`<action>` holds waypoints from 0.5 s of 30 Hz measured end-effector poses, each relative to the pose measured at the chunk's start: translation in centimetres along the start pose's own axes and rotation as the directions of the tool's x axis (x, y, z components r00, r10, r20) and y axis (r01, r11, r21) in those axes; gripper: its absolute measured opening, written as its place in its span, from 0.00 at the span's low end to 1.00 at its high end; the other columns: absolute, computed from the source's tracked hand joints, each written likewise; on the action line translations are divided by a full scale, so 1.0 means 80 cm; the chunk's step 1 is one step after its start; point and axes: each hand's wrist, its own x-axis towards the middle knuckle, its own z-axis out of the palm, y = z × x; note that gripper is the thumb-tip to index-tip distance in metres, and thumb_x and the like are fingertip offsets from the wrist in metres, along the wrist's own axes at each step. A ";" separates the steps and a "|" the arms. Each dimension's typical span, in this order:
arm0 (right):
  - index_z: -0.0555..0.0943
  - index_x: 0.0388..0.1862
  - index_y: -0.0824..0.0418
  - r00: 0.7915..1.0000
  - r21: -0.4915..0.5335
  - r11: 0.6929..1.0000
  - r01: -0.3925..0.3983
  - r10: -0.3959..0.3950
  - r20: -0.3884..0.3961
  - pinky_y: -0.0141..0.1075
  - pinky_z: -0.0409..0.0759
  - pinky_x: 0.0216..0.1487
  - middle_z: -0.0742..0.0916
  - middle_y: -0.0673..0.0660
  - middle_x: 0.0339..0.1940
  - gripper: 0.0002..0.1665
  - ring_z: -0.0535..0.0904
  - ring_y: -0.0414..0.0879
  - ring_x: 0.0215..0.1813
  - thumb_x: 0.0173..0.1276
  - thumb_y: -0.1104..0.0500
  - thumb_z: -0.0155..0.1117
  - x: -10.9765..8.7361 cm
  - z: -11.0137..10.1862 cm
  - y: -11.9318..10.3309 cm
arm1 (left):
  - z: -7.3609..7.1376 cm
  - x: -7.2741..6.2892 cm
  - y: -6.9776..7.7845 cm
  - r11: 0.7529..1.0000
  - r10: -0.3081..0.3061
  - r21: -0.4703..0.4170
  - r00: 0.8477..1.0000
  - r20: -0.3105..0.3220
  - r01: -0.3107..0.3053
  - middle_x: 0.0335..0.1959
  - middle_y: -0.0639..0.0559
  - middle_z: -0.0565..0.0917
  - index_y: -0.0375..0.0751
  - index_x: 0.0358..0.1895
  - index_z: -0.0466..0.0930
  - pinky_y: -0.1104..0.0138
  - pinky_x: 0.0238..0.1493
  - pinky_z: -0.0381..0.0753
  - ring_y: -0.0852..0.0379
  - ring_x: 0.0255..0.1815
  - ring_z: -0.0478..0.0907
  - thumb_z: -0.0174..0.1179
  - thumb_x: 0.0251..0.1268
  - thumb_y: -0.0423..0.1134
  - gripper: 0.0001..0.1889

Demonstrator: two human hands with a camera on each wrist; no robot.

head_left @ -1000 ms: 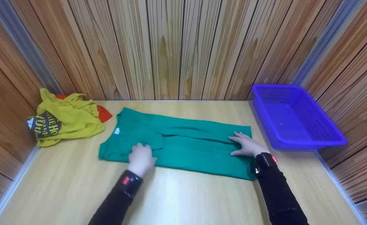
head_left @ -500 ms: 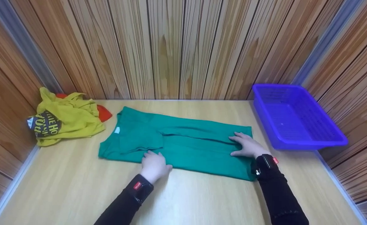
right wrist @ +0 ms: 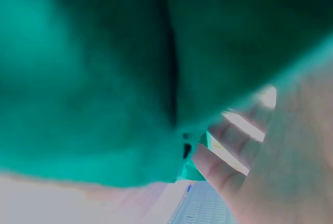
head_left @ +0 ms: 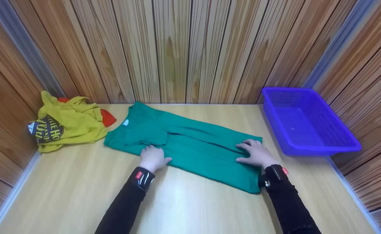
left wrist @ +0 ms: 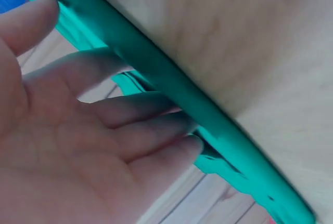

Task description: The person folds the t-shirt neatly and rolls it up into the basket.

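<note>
The shirt [head_left: 196,156] I touch is smooth, matt cloth; the yellow top [head_left: 76,126] is rumpled cloth. My sleeves [head_left: 122,208] are matt cloth, my wristband [head_left: 145,181] glossy, plastic or leather, too small to tell. The basket [head_left: 320,150] is shiny plastic, the table [head_left: 184,208] glossy and smooth, the wall [head_left: 174,52] wood-grained.

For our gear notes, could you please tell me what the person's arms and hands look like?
The left hand and right hand are ungloved. The long sleeves are black, with a black wrist strap on each side bearing a small red tag; its markings are too small to read.
</note>
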 end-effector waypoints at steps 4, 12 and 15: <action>0.76 0.67 0.55 1.000 -0.009 1.000 0.002 -0.002 -0.004 0.62 0.68 0.59 0.74 0.65 0.65 0.39 0.65 0.65 0.65 0.61 0.38 0.70 0.000 0.002 -0.001 | -0.001 0.008 -0.008 1.000 0.008 -0.030 1.000 0.000 -0.008 0.52 0.25 0.78 0.25 0.47 0.82 0.44 0.57 0.72 0.30 0.57 0.74 0.59 0.67 0.59 0.32; 0.76 0.67 0.54 1.000 -0.015 1.000 0.005 -0.005 0.002 0.63 0.69 0.58 0.74 0.65 0.64 0.39 0.66 0.65 0.64 0.62 0.38 0.69 0.000 0.002 -0.004 | -0.003 0.015 -0.020 0.997 0.035 -0.065 0.999 0.008 -0.035 0.64 0.19 0.67 0.25 0.62 0.74 0.42 0.65 0.64 0.25 0.67 0.63 0.57 0.70 0.55 0.33; 0.76 0.67 0.55 1.000 -0.007 1.000 0.000 0.000 0.015 0.62 0.68 0.59 0.74 0.66 0.64 0.38 0.66 0.65 0.64 0.62 0.39 0.69 0.001 0.000 -0.006 | 0.001 0.013 -0.018 0.998 0.020 -0.056 0.999 0.030 -0.019 0.67 0.19 0.63 0.27 0.67 0.69 0.41 0.68 0.60 0.25 0.70 0.58 0.55 0.71 0.57 0.36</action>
